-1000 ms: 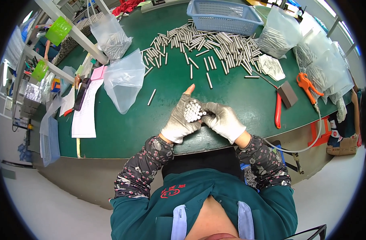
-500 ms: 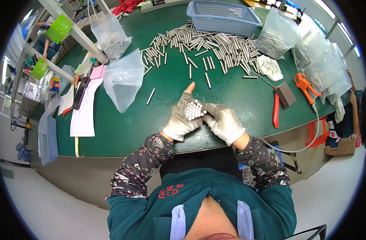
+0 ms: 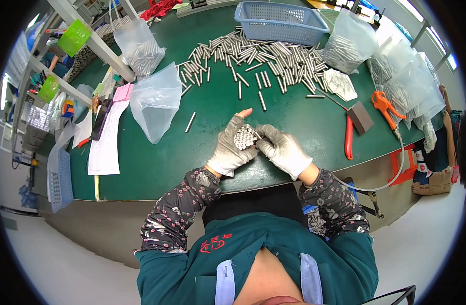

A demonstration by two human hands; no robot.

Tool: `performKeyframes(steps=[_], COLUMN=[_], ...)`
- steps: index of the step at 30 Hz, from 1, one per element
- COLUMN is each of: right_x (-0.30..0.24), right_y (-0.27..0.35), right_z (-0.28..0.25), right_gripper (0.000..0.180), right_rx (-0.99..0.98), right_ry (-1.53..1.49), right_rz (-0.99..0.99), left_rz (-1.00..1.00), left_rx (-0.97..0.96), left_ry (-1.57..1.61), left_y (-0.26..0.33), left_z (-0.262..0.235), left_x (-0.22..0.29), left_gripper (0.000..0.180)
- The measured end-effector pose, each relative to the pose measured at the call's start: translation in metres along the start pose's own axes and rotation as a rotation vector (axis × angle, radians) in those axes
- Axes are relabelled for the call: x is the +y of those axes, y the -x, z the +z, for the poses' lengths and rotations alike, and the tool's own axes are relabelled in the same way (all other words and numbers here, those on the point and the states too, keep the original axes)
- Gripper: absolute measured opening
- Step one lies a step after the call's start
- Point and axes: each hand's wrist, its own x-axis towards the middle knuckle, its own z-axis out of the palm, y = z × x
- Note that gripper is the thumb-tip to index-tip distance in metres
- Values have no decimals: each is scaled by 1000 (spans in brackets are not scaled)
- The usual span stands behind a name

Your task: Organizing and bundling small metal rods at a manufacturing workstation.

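My left hand (image 3: pixel 229 149), in a grey-white glove with a bare thumb tip, is wrapped round a bundle of metal pins (image 3: pixel 243 137), their round ends turned up toward me. My right hand (image 3: pixel 283 152), gloved the same way, pinches a single metal pin (image 3: pixel 258 135) at the right side of the bundle. Both hands are just above the near edge of the green table (image 3: pixel 162 168). Beyond them lies a large loose heap of metal pins (image 3: pixel 289 58), with a few strays in front and one lone pin (image 3: pixel 191 122) to the left.
A blue basket (image 3: pixel 281 23) stands behind the heap. Bags of pins (image 3: pixel 347 43) flank it. An empty plastic bag (image 3: pixel 155 104), paper sheets (image 3: pixel 106 147) and a phone (image 3: pixel 102 119) lie left. On the right are a dark block (image 3: pixel 360 118), a red-handled tool (image 3: pixel 349 137) and an orange air gun (image 3: pixel 386 108).
My right hand has shifted slightly, and the pin in its fingers now stands out at the bundle's edge. The bundle's ends have tilted a little. My left hand keeps its grip.
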Motion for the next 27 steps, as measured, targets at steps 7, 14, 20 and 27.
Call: performKeyframes(steps=[7, 14, 20, 27], right_x=[-11, -8, -1, 3], right_y=[2, -8, -19, -12], right_z=[-9, -5, -3, -3], right_gripper=[24, 21, 23, 31], right_rx=[92, 110, -81, -153], right_ry=[-46, -116, -201, -477], right_rz=[177, 64, 260, 202], left_rz=[-35, 32, 39, -91], left_rx=[-17, 4, -8, -35], left_ry=[14, -29, -31, 332], left_y=[1, -2, -1, 1], left_z=[-2, -2, -7, -12], left_x=[1, -4, -10, -9], left_gripper=[82, 78, 65, 60])
